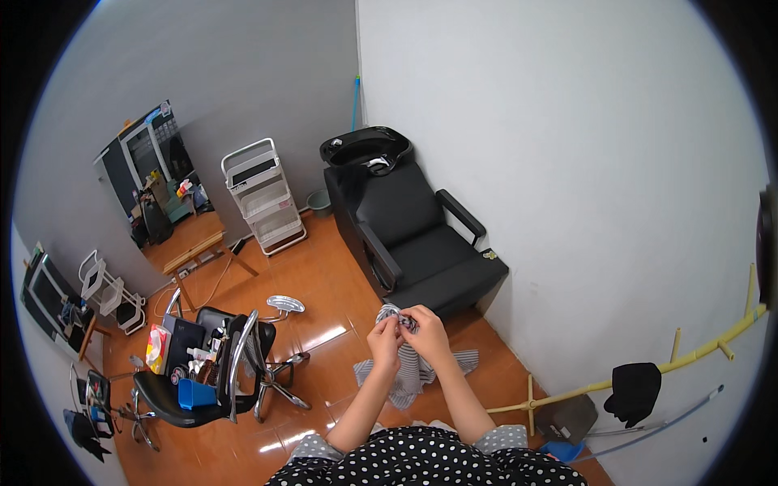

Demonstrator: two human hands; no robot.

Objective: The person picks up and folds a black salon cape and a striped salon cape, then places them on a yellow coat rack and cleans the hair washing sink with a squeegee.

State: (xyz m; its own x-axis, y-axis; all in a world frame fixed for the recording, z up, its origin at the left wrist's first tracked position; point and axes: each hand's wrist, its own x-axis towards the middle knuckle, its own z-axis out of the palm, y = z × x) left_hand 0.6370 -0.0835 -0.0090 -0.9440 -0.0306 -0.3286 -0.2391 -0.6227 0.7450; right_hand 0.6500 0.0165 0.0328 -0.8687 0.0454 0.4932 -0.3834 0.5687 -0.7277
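A grey-and-white striped garment point(408, 374) hangs from my two hands in front of my body. Its upper edge is bunched between my fingers, and the lower part spreads out to both sides above the floor. My left hand point(385, 340) pinches the bunched cloth with its fingertips. Close beside it, my right hand point(425, 330) is closed on the same gathered part, a little higher. The two hands nearly touch. What exactly lies between the fingertips is partly hidden by the fingers and folds.
Ahead stands a black shampoo chair point(421, 243) with a basin point(369, 147). To the left are a white trolley point(267, 198), a wall mirror point(154, 178) and a black salon chair point(166, 401) loaded with items. At right, a yellow pole rack point(689, 358) holds a black cloth point(634, 393).
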